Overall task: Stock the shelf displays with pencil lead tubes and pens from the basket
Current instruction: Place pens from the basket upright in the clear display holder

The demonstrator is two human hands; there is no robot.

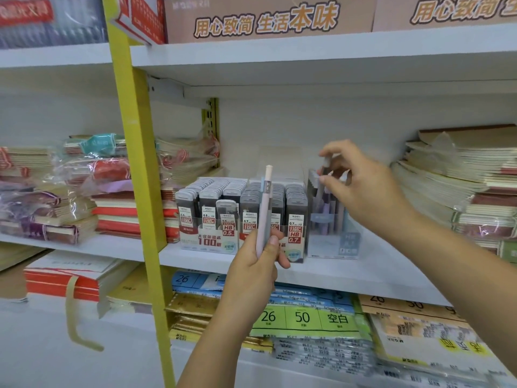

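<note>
Left hand (pixel 256 266) grips a pale pink pen (pixel 265 203) by its lower barrel, fingers wrapped round it, cap end up. It sits in front of the lead tube trays (pixel 212 217), near the shelf's front edge. Looks like a spare held ready, so the next placement is a short hand-off rather than a trip to the basket (basket not in view).

Right hand (pixel 363 183) is over the clear pen box (pixel 333 242), thumb and forefinger pinching the top of a dark pen (pixel 326 165). The other fingers are fanned out, probably to avoid knocking the pens already standing inside. Motion blur there, so I can't tell if the tip is in the box yet. The top pinch makes sense: the box is tall and narrow, so the pen goes in vertically from above.

The pen box is just beside the right-hand lead tray. Both stand at the front edge of the shelf (pixel 349 273), between notebook stacks left (pixel 123 214) and right (pixel 447 175).

Lead trays look packed to the back. My read: tubes done, pens in progress, two in hand to place.

Risk: a crooked drop could tilt the neighbouring pens.
</note>
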